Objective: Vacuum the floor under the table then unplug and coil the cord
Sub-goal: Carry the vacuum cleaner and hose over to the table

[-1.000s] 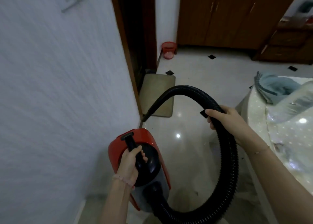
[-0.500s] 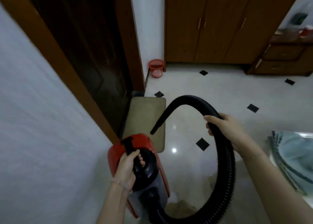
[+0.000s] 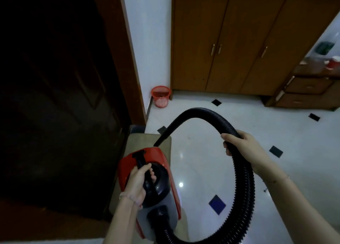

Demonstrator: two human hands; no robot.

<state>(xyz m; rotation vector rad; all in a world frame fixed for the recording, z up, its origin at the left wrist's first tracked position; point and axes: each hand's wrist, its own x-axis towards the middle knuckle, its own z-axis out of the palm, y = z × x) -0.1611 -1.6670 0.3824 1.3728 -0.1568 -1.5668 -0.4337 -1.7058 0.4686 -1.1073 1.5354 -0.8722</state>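
1. Two hands, both occupied. Left hand (image 3: 140, 181) wrapped tight round the black carry handle (image 3: 142, 165) on top of the red vacuum (image 3: 147, 177); fingers curled fully about the bar, thumb side out of sight.
2. Right hand (image 3: 241, 148) closed round the black ribbed hose (image 3: 244, 181), gripping it on the right side of the loop, well apart from the vacuum body.
3. Hose leaves the near end of the vacuum, loops out right and up, arcs over, and its tapered nozzle end (image 3: 161, 138) points down just beyond the far end of the vacuum. Nozzle looks clear of the floor.
4. Vacuum appears lifted, carried above the beige doormat (image 3: 139, 142) and the glossy white tiled floor (image 3: 202, 151). A dark wooden door (image 3: 55, 96) stands left of the vacuum; a red wastebasket (image 3: 161, 98) and brown cabinets (image 3: 230, 44) lie far beyond it.
5. No table in view. No cord or plug visible either; cannot tell whether the machine is plugged in.
6. Progress, as a judgement: a carrying stage. Whether the under-table floor is done cannot be read from this view. Unplugging and coiling show no sign of being done; both likely remain.
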